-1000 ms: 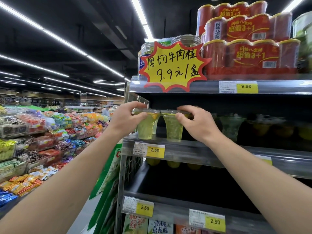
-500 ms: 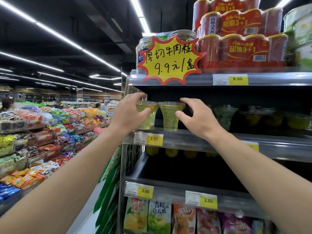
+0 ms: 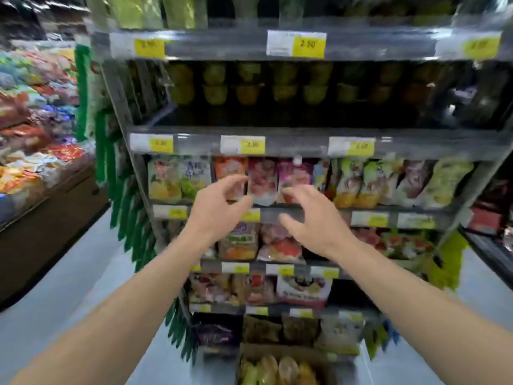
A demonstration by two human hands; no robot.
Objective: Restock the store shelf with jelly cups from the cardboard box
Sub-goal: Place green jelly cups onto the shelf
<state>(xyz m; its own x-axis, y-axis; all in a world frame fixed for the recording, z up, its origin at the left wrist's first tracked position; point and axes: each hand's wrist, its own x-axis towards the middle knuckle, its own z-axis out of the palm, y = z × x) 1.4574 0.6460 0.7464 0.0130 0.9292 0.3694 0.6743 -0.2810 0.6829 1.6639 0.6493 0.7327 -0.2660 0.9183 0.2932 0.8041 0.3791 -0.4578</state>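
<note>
This is a shop, a supermarket aisle. A metal shelf unit point(image 3: 305, 145) has many levels, and each edge carries yellow price tags point(image 3: 308, 45); colourful snack pouches point(image 3: 261, 179) and rows of jelly cups point(image 3: 247, 84) stand on it. On the left a long display bin point(image 3: 41, 151) is full of wrapped sweets.

The store shelf point(image 3: 302, 130) carries jelly cups point(image 3: 247, 84); colourful pouches point(image 3: 261, 180) fill the tier below.
</note>
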